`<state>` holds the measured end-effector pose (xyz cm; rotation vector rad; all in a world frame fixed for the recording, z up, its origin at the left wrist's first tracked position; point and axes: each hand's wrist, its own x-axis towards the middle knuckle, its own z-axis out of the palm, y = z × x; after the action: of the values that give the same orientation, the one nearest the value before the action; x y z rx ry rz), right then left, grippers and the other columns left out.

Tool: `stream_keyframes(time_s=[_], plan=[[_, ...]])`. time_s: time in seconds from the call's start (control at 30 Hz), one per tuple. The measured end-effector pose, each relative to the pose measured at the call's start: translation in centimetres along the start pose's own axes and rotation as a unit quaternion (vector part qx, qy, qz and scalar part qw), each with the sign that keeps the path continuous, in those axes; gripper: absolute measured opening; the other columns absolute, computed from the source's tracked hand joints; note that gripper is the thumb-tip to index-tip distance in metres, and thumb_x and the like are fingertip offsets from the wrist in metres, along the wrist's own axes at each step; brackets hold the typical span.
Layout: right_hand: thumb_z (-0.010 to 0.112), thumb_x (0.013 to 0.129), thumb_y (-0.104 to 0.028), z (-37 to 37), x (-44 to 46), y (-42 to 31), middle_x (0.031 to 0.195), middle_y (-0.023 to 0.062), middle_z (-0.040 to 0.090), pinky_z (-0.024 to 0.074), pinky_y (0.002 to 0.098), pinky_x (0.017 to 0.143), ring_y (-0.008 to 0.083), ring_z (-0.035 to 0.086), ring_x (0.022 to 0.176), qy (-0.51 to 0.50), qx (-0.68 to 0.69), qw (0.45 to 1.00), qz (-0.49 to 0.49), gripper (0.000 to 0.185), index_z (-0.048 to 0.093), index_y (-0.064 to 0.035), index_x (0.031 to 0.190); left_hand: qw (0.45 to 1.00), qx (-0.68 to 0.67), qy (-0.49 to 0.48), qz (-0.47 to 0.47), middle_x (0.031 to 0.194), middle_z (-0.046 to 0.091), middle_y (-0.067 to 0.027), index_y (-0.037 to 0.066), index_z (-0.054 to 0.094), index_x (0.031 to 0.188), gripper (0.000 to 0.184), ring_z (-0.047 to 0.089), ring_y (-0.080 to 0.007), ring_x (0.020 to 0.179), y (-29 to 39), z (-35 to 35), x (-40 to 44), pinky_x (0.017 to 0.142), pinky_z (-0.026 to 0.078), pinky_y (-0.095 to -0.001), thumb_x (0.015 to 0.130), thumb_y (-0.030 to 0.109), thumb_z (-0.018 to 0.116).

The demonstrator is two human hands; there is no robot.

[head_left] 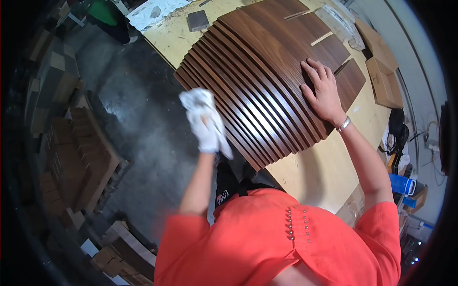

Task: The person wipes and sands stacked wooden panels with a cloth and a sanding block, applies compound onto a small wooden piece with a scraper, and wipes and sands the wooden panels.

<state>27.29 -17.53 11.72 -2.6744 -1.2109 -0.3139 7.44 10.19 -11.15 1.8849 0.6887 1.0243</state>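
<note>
Dark brown wood-grain panels lie in a stepped, fanned stack, their long edges showing as glossy strips. My right hand, bare with a metal bracelet at the wrist, rests flat on the top panel, fingers spread. In a white glove, my left hand is closed on a white cloth just off the left edge of the stack. Part of the cloth hangs down beside the wrist. Slots or notches are cut along the far right end of the panels.
The stack lies on a pale wooden worktable. A small dark block and a white sheet sit at its far left. Cardboard boxes and a blue container stand on the right. Another person is at the upper left. More panel stacks stand on the left.
</note>
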Motion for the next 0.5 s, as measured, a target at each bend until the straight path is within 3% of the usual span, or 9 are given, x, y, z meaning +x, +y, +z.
stream_keyframes(time_s=[0.07, 0.1, 0.17, 0.23, 0.3, 0.33, 0.37, 0.4, 0.5], plan=[[0.061, 0.093, -0.032, 0.1, 0.1, -0.1, 0.148, 0.0147, 0.048, 0.0322, 0.0496, 0.116, 0.0363, 0.043, 0.135, 0.004, -0.004, 1.000, -0.002, 0.058, 0.050, -0.0086, 0.145, 0.990, 0.044, -0.108, 0.075, 0.102, 0.053, -0.0070, 0.008, 0.060, 0.100, 0.016, 0.056, -0.0228, 0.098, 5.6, -2.8, -7.6, 0.092, 0.046, -0.0368, 0.087, -0.001, 0.058], [0.061, 0.093, -0.032, 0.2, 0.0, -0.1, 0.147, 0.0146, 0.048, 0.0325, 0.0494, 0.116, 0.0362, 0.043, 0.135, 0.005, -0.003, 1.000, -0.001, 0.058, 0.051, -0.0086, 0.145, 0.987, -0.036, -0.155, 0.032, 0.099, 0.055, -0.0132, 0.007, 0.060, 0.090, 0.010, 0.057, -0.0319, 0.094, 7.1, -3.3, -11.2, 0.089, 0.047, -0.0419, 0.083, 0.005, 0.067], [0.061, 0.093, -0.032, 0.3, 0.0, 0.0, 0.147, 0.0145, 0.049, 0.0330, 0.0491, 0.116, 0.0359, 0.043, 0.135, 0.009, -0.003, 1.000, -0.003, 0.057, 0.051, -0.0086, 0.145, 0.966, -0.102, -0.232, 0.051, 0.090, 0.060, -0.0061, 0.010, 0.069, 0.085, 0.014, 0.059, -0.0290, 0.091, 9.0, -5.1, -14.9, 0.084, 0.050, -0.0398, 0.074, 0.004, 0.076], [0.061, 0.094, -0.032, 0.4, 0.1, 0.2, 0.147, 0.0147, 0.049, 0.0336, 0.0488, 0.116, 0.0360, 0.043, 0.135, 0.015, -0.006, 1.000, -0.007, 0.058, 0.051, -0.0085, 0.145, 0.965, -0.098, -0.232, 0.074, 0.100, 0.064, -0.0083, 0.009, 0.072, 0.097, 0.027, 0.061, -0.0309, 0.093, 10.5, -6.5, -13.2, 0.086, 0.051, -0.0410, 0.072, 0.006, 0.081], [0.061, 0.094, -0.032, 0.4, 0.0, 0.2, 0.147, 0.0148, 0.049, 0.0337, 0.0487, 0.116, 0.0360, 0.043, 0.135, 0.017, -0.005, 1.000, -0.011, 0.057, 0.051, -0.0085, 0.145, 0.988, -0.041, -0.151, 0.007, 0.106, 0.065, -0.0108, 0.009, 0.072, 0.105, 0.035, 0.063, -0.0335, 0.096, 12.8, -6.4, -10.1, 0.088, 0.052, -0.0444, 0.072, 0.008, 0.083], [0.061, 0.095, -0.032, 0.4, -0.1, 0.1, 0.147, 0.0147, 0.049, 0.0337, 0.0485, 0.116, 0.0360, 0.044, 0.135, 0.016, -0.002, 1.000, -0.006, 0.056, 0.051, -0.0084, 0.145, 0.986, -0.017, -0.159, 0.049, 0.106, 0.064, -0.0131, 0.008, 0.070, 0.108, 0.038, 0.063, -0.0353, 0.098, 12.5, -5.9, -8.6, 0.088, 0.051, -0.0453, 0.072, 0.008, 0.083], [0.061, 0.095, -0.032, 0.5, -0.1, 0.1, 0.147, 0.0147, 0.049, 0.0336, 0.0484, 0.116, 0.0360, 0.043, 0.135, 0.017, 0.001, 1.000, -0.007, 0.056, 0.051, -0.0083, 0.145, 0.979, 0.061, -0.153, 0.122, 0.104, 0.063, -0.0149, 0.004, 0.068, 0.103, 0.030, 0.064, -0.0342, 0.098, 12.6, -5.2, -6.7, 0.088, 0.052, -0.0419, 0.075, 0.006, 0.079], [0.061, 0.095, -0.032, 0.5, -0.1, 0.1, 0.147, 0.0146, 0.050, 0.0336, 0.0484, 0.116, 0.0360, 0.043, 0.135, 0.019, 0.003, 1.000, -0.007, 0.056, 0.052, -0.0082, 0.145, 0.972, 0.110, -0.167, 0.120, 0.105, 0.062, -0.0151, 0.005, 0.067, 0.102, 0.029, 0.063, -0.0340, 0.099, 10.9, -4.4, -5.3, 0.089, 0.051, -0.0421, 0.075, 0.003, 0.075], [0.061, 0.095, -0.033, 0.4, 0.1, 0.3, 0.147, 0.0144, 0.050, 0.0337, 0.0483, 0.117, 0.0360, 0.044, 0.136, 0.023, -0.006, 1.000, -0.004, 0.056, 0.052, -0.0082, 0.145, 0.998, 0.000, -0.056, 0.023, 0.102, 0.067, -0.0145, 0.006, 0.069, 0.100, 0.021, 0.067, -0.0301, 0.096, 6.2, -1.6, 1.3, 0.089, 0.053, -0.0373, 0.079, 0.002, 0.071]])
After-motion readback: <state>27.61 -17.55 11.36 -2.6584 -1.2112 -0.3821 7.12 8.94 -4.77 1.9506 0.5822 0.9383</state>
